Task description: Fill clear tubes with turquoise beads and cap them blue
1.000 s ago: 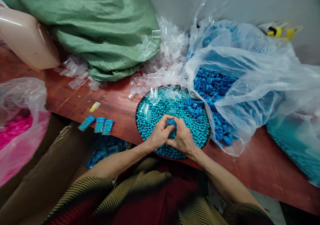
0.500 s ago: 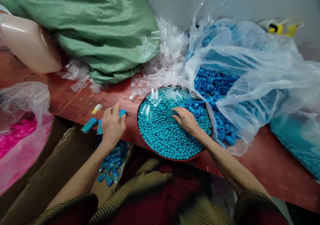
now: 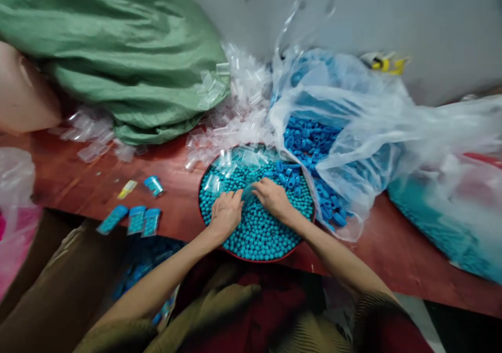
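Beside tray: four filled vials.

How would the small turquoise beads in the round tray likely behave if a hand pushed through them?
The turquoise beads look round and smooth, so they would probably roll and slide aside. Heaped loosely, they likely shift around both hands. The round tray has a raised rim, which should mostly contain them.

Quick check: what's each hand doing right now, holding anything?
Left hand: resting on the teal beads in the round tray; grip cannot be told.
Right hand: fingers on a clear tube; grip unclear.
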`<control>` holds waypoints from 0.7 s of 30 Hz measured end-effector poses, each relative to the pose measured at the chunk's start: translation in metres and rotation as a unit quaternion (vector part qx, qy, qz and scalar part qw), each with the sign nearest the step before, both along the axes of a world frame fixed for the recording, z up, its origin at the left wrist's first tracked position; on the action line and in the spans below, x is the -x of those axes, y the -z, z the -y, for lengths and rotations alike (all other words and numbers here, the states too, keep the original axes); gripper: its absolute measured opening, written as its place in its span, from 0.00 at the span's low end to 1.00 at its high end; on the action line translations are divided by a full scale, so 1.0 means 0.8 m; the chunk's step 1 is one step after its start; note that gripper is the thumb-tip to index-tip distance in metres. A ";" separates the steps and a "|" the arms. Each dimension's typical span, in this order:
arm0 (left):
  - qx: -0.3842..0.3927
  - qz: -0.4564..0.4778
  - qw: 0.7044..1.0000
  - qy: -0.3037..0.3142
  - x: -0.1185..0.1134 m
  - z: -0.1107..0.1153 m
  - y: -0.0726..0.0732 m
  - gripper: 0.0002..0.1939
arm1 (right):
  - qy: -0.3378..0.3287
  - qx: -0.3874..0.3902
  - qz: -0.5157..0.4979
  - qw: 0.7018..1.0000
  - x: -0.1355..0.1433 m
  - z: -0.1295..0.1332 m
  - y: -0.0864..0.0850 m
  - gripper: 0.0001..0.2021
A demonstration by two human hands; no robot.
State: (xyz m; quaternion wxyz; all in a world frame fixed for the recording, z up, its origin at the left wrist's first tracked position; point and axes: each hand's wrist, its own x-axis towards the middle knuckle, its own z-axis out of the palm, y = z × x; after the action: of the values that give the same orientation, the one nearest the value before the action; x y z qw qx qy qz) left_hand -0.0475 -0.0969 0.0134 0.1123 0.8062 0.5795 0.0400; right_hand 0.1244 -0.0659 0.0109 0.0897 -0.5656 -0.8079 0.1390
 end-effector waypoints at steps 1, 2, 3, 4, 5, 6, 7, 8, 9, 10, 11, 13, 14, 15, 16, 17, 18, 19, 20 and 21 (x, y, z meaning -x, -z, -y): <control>0.005 -0.014 1.000 0.002 -0.002 -0.006 0.001 0.20 | -0.002 -0.001 0.038 0.999 0.005 0.005 -0.005 0.12; 0.010 -0.027 1.000 0.010 -0.004 -0.011 0.001 0.19 | -0.004 -0.004 0.064 0.998 0.010 0.009 -0.009 0.13; 0.011 -0.040 0.999 0.013 -0.005 -0.015 0.002 0.19 | -0.004 -0.012 0.078 0.997 0.014 0.013 -0.011 0.13; 0.014 -0.049 0.999 0.018 -0.005 -0.018 0.002 0.19 | 0.005 -0.016 0.087 0.996 0.017 0.016 -0.013 0.12; 0.018 -0.055 0.998 0.018 -0.006 -0.020 0.003 0.19 | 0.014 -0.018 0.093 0.995 0.019 0.019 -0.013 0.12; 0.021 -0.058 0.998 0.018 -0.006 -0.021 0.003 0.19 | 0.021 -0.023 0.097 0.995 0.020 0.021 -0.013 0.12; 0.025 -0.058 0.998 0.019 -0.006 -0.022 0.003 0.18 | 0.027 -0.030 0.101 0.994 0.022 0.024 -0.012 0.12; 0.027 -0.057 0.998 0.019 -0.005 -0.022 0.004 0.18 | 0.032 -0.037 0.105 0.993 0.023 0.026 -0.011 0.12; 0.029 -0.054 0.998 0.020 -0.005 -0.022 0.004 0.17 | 0.036 -0.045 0.109 0.992 0.024 0.028 -0.010 0.12; 0.030 -0.048 0.998 0.021 -0.004 -0.023 0.004 0.17 | 0.040 -0.050 0.113 0.992 0.025 0.029 -0.008 0.13; 0.033 -0.041 0.998 0.021 -0.004 -0.023 0.004 0.16 | 0.043 -0.051 0.115 0.991 0.026 0.031 -0.007 0.13; 0.045 -0.031 0.998 0.023 -0.004 -0.023 0.002 0.17 | 0.039 -0.046 0.114 0.992 0.028 0.034 -0.004 0.13; 0.053 -0.031 0.998 0.026 -0.004 -0.022 0.001 0.17 | 0.032 -0.041 0.112 0.992 0.028 0.035 -0.004 0.13; 0.062 -0.034 0.997 0.030 -0.004 -0.022 -0.001 0.18 | 0.022 -0.035 0.110 0.993 0.028 0.037 -0.004 0.13; 0.072 -0.039 0.996 0.036 -0.005 -0.021 -0.004 0.18 | 0.009 -0.026 0.105 0.994 0.027 0.039 -0.005 0.13; 0.083 -0.045 0.995 0.040 -0.004 -0.020 -0.007 0.18 | -0.001 -0.014 0.099 0.995 0.026 0.040 -0.006 0.14; 0.092 -0.050 0.994 0.043 -0.004 -0.019 -0.010 0.18 | -0.012 0.006 0.091 0.996 0.025 0.040 -0.007 0.14; 0.105 -0.053 0.992 0.049 -0.003 -0.019 -0.012 0.18 | -0.022 0.027 0.077 0.996 0.024 0.039 -0.008 0.14; 0.122 -0.055 0.990 0.050 -0.002 -0.020 -0.013 0.18 | -0.013 0.047 0.064 0.997 0.022 0.037 -0.008 0.13; 0.135 -0.047 0.988 0.060 0.001 -0.021 -0.013 0.18 | -0.003 0.064 0.043 0.997 0.020 0.034 -0.007 0.14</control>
State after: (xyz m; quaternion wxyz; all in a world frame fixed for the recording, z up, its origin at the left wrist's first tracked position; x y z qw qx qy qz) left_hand -0.0481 -0.0803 0.0236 0.1945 0.8180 0.5349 -0.0832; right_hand 0.1083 -0.0928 0.0168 0.0181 -0.5731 -0.8023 0.1660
